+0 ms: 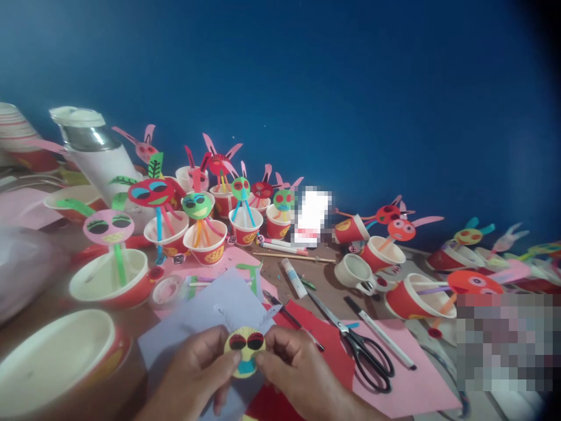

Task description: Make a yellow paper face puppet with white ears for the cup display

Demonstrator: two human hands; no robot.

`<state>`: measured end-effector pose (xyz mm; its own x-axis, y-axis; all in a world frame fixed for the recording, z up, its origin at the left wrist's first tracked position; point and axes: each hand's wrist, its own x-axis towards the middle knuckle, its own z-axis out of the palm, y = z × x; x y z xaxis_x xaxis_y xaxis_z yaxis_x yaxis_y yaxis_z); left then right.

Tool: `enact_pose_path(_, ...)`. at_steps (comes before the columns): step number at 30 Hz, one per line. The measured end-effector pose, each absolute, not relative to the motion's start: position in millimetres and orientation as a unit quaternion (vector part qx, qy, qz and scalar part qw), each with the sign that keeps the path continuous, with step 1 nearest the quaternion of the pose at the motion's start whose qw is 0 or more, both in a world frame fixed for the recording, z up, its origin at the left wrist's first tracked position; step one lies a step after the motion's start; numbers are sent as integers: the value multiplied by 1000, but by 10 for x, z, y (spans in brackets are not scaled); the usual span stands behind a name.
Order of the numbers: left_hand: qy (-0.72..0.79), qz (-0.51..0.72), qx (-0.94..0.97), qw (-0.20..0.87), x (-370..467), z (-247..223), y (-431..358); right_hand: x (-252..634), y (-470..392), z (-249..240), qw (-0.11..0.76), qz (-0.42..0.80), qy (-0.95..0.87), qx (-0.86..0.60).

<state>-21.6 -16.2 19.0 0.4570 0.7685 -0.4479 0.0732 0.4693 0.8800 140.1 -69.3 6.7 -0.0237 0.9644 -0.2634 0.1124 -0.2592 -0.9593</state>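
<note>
Between my two hands is a round yellow paper face (246, 352) with dark red-and-black eyes, a blue mouth and two drawn-on, lilac ears sticking up. My left hand (197, 365) pinches its left edge, thumb on the front. From the other side my right hand (293, 362) grips the right edge the same way. Beneath them lie a lilac paper sheet (193, 327) and a red sheet (339, 345). Black-handled scissors (350, 333) rest right of my right hand, beside a white marker (381, 333). A glue stick (293, 278) lies farther back.
Red-and-white paper cups (205, 245) with paper faces on straws stand in the back and on both sides. A white mug (354, 272), a jug (94, 158) and a large cup (56, 362) also stand here. A blue wall (280, 88) rises behind.
</note>
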Motion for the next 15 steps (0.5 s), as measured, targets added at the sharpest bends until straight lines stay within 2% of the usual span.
enact_pose_path(5,443,245,447,738,-221,146,-155,1556,-612,171,377,508,-479,-609)
enact_pose_path(11,436,220,473,733,-234,115,-165,2032,-396,281,325,362,-499,-717)
enact_pose_path(15,431,220,478,733,-240,209,-194,2308,-303,276,309,331,-502,-737)
